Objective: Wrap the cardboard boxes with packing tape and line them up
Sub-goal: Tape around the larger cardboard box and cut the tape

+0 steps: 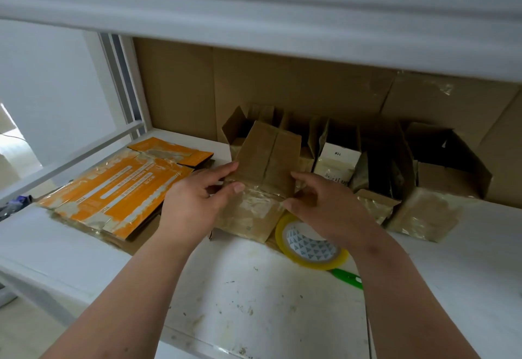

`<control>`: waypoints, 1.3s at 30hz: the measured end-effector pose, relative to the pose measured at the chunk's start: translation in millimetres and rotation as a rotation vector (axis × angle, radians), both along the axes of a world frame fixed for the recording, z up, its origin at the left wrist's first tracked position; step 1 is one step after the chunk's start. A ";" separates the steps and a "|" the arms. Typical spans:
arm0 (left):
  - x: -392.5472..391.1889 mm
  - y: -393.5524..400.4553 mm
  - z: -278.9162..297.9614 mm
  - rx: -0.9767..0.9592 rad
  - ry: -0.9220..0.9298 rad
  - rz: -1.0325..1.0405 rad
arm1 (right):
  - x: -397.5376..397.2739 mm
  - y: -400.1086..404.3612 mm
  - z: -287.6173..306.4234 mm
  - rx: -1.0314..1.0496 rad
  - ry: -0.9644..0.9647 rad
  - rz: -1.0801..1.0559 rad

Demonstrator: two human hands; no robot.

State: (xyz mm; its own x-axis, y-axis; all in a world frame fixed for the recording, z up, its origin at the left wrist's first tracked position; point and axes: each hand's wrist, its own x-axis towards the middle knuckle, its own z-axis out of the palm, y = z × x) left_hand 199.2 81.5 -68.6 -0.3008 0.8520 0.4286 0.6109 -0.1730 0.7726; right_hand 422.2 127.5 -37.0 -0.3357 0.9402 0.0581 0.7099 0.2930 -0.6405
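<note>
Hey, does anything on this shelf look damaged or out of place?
Yes. The flattened orange printed cartons at the left are scuffed, their print peeling off in patches. The brown cardboard boxes along the back stand unevenly with flaps open, not in a neat row. The yellow-rimmed roll of packing tape lies half under the right forearm.

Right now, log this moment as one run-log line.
stage: folding box | left hand: holds cardboard box | right hand: holds same box | tape roll: on shelf, beside box | taping: not started
</note>
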 end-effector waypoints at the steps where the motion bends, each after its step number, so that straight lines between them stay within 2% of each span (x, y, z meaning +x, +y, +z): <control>1: -0.2 -0.1 -0.5 -0.003 0.001 0.007 | -1.2 -0.5 0.6 0.017 -0.009 0.000; 4: -0.1 -3.9 -1.0 -0.011 0.000 0.007 | -0.2 -6.1 1.9 -0.030 0.019 0.023; 7: -1.0 -7.6 -1.1 -0.021 -0.015 -0.001 | 8.1 -4.7 2.9 -0.164 0.178 0.006; 12: -0.2 -12.4 -3.9 -0.014 -0.001 -0.005 | 12.8 -2.4 -1.9 -0.299 0.202 -0.056; 16: -12.4 -16.9 -4.0 0.022 -0.237 -0.080 | 9.1 -16.4 -2.9 -0.374 0.355 0.044; 19: -25.2 -18.2 4.3 0.049 -0.461 -0.125 | 9.6 -29.2 0.7 -0.556 0.664 0.270; 22: -31.3 -18.1 6.1 0.033 -0.518 -0.094 | -1.1 -41.4 -0.2 -0.604 0.763 0.394; 25: -30.0 -18.0 -0.2 0.012 -0.442 -0.019 | -19.6 -50.0 -8.6 -0.534 0.781 0.308; 28: -26.0 -21.8 -2.2 0.067 -0.219 -0.010 | -33.5 -57.0 -16.4 -0.497 0.794 0.254; 30: -27.0 -26.1 -5.5 -0.016 -0.058 -0.083 | -39.0 -60.4 -24.3 -0.482 0.769 0.260; 33: -28.8 -28.3 -7.1 -0.195 -0.036 -0.136 | -43.6 -64.5 -41.1 -0.506 0.783 0.256; 39: -35.1 -27.8 -0.5 -0.297 0.122 -0.180 | -35.2 -69.7 -56.2 -0.668 0.948 0.341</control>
State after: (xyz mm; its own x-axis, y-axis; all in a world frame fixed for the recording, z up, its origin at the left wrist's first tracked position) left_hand 164.1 53.8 -69.1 -0.0969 0.9792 0.1781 0.6817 -0.0651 0.7287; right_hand 387.0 57.8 -93.2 -0.6595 0.7501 -0.0481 -0.1733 -0.2140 -0.9614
